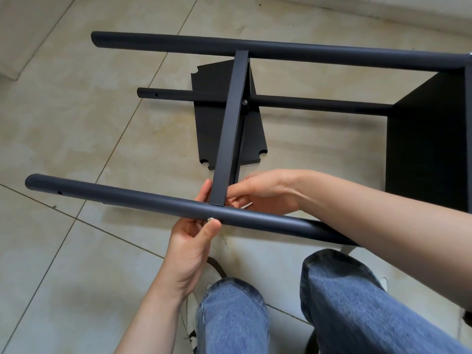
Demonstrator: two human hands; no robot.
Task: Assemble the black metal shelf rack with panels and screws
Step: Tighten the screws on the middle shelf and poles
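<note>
my left hand (194, 241) pinches the small silver screw (210, 219) against the round black metal post (163, 204) running left-right at lower centre; my right hand (263, 191) grips the flat black crossbar (231, 118) just above it.

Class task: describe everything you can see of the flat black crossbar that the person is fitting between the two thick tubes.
The crossbar is a flat, matte black strip that looks like painted metal. It runs from the far tube down to the near tube, meeting the near one end-on. The left hand and right hand flank its lower end, fingers touching it. The left thumb presses a silver screw on the near tube.
</note>
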